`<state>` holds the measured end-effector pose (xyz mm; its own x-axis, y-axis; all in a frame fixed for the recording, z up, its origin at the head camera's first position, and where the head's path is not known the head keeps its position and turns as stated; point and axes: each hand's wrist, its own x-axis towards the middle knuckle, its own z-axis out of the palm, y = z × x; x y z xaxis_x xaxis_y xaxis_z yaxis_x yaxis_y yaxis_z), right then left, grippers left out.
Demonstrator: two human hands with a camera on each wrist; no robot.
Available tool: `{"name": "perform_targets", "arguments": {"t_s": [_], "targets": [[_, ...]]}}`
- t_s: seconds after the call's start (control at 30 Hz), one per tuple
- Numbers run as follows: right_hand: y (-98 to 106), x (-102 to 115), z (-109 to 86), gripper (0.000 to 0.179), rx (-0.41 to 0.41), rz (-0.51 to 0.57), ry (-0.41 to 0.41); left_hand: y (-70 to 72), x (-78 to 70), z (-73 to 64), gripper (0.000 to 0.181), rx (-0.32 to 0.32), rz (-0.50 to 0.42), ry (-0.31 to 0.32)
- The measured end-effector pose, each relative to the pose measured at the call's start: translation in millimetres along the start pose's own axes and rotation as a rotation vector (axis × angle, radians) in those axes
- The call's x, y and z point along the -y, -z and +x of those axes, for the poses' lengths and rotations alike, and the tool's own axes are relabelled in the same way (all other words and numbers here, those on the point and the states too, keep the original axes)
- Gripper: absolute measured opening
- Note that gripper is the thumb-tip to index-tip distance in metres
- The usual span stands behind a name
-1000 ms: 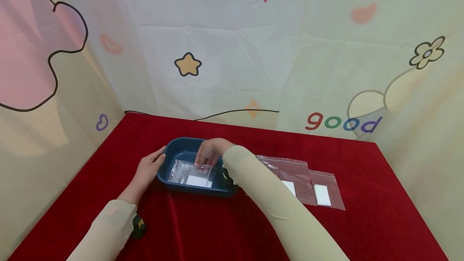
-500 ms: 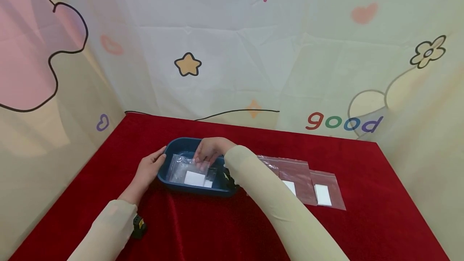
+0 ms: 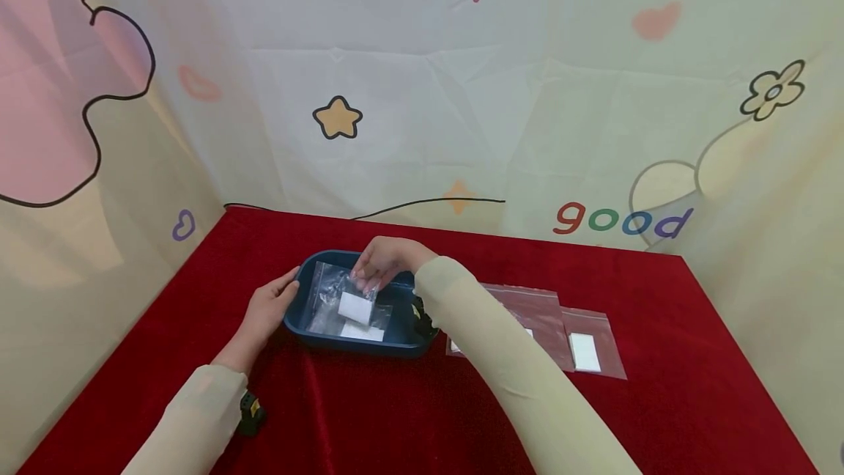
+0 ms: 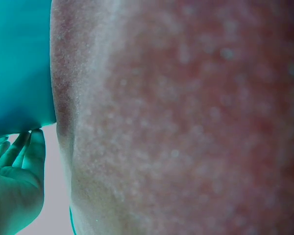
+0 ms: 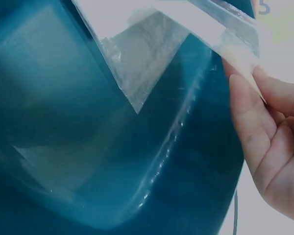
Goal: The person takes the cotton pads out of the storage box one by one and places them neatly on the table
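A blue plastic tray stands on the red cloth. My left hand grips its left end, thumb at the rim; in the left wrist view the fingers lie at the tray's edge. Over the tray, my right hand pinches the edge of a clear zip bag with a white card-like piece inside. The right wrist view shows thumb and fingertips on the plastic. Beneath the held bag, another clear bag with a white piece lies on the tray's floor.
Several clear zip bags with white pieces lie overlapping on the cloth right of the tray, partly behind my right sleeve. The rightmost bag shows fully. A printed curtain hangs behind the red-covered table.
My right hand has lifted slightly, raising the pinched bag's near end off the bag below, which now shows more. The left hand keeps its grip on the tray.
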<state>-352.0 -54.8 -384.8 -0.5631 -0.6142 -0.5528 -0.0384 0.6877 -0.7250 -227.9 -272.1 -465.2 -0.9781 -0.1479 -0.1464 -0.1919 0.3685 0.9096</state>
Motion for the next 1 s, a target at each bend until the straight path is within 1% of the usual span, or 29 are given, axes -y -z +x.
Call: {"name": "perform_targets", "arguments": {"t_s": [0.23, 0.47, 0.63, 1.0], "targets": [[4.4, -0.1, -6.6, 0.028, -0.026, 0.032, 0.006, 0.7, 1.9, 0.5, 0.052, -0.002, -0.003, -0.008], [11.2, -4.1, -11.7, 0.031, -0.049, 0.058, 0.044, 1.2, 1.9, 0.1, 0.052, -0.003, -0.008, -0.007], [14.5, -7.4, -17.9, 0.031, -0.074, 0.108, 0.065, 1.6, 0.8, -0.3, 0.052, -0.002, -0.011, -0.010], [12.7, -9.3, -33.3, 0.036, -0.127, 0.170, 0.072, 0.9, 0.4, 1.1, 0.053, -0.001, -0.001, 0.001]]}}
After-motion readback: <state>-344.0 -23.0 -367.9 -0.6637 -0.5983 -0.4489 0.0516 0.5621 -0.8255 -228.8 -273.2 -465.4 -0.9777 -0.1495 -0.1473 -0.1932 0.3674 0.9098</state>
